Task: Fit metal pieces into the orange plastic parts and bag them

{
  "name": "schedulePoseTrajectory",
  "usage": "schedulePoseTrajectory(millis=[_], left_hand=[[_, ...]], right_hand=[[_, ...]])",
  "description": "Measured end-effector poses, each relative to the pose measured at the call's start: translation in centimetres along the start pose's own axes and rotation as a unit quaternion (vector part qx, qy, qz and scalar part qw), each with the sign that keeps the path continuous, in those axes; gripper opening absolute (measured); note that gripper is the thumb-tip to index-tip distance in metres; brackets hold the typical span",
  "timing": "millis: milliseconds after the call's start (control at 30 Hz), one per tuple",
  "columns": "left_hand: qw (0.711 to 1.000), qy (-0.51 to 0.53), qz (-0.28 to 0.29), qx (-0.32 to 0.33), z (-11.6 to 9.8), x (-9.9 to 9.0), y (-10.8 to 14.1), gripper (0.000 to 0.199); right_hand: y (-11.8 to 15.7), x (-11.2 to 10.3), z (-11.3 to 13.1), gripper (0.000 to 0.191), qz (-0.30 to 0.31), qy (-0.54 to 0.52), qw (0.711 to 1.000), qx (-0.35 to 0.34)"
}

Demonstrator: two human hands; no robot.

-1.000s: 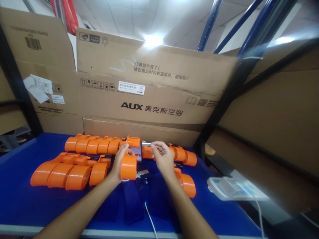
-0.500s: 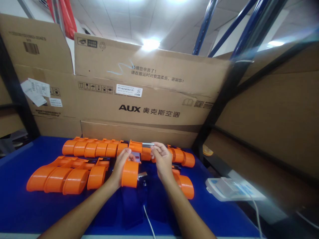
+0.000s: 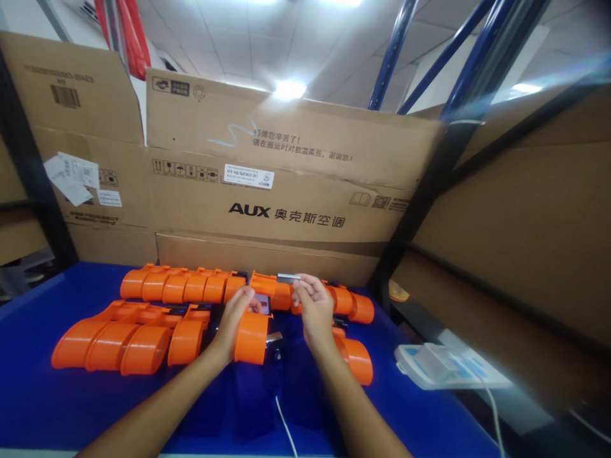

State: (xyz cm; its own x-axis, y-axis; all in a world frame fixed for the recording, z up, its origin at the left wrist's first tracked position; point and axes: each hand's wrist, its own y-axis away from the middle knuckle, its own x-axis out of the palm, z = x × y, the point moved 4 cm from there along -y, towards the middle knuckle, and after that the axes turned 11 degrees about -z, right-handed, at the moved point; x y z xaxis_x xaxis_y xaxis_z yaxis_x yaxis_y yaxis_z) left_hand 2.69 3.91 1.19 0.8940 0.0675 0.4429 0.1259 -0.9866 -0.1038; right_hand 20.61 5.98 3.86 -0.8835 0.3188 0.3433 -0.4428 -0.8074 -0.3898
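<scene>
Orange plastic fills your left hand (image 3: 233, 322), gripping a ringed holder (image 3: 252, 340) above the blue table (image 3: 33, 407); your right hand (image 3: 316, 310) pinches a silvery strip (image 3: 288, 278). Its end now seems to touch the holder's top, where a gap showed a second ago; they look lined up.

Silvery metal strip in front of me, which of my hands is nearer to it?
Right. Your right hand pinches the silvery metal strip at its right end; your left hand is below and left of it, holding an orange plastic piece.
</scene>
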Motion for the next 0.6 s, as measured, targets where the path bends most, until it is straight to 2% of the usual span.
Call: schedulePoseTrajectory(millis=[167, 600], left_hand=[[1.0, -0.017, 0.001, 0.018, 0.23, -0.12, -0.16, 0.051], [1.0, 0.006, -0.013, -0.001, 0.18, 0.01, -0.04, 0.046]], right_hand=[[-0.07, 0.0, -0.23, 0.036, -0.002, 0.012, 1.0, -0.009], [0.65, 0.44, -0.12, 0.039, 0.013, 0.024, 0.999, -0.017]])
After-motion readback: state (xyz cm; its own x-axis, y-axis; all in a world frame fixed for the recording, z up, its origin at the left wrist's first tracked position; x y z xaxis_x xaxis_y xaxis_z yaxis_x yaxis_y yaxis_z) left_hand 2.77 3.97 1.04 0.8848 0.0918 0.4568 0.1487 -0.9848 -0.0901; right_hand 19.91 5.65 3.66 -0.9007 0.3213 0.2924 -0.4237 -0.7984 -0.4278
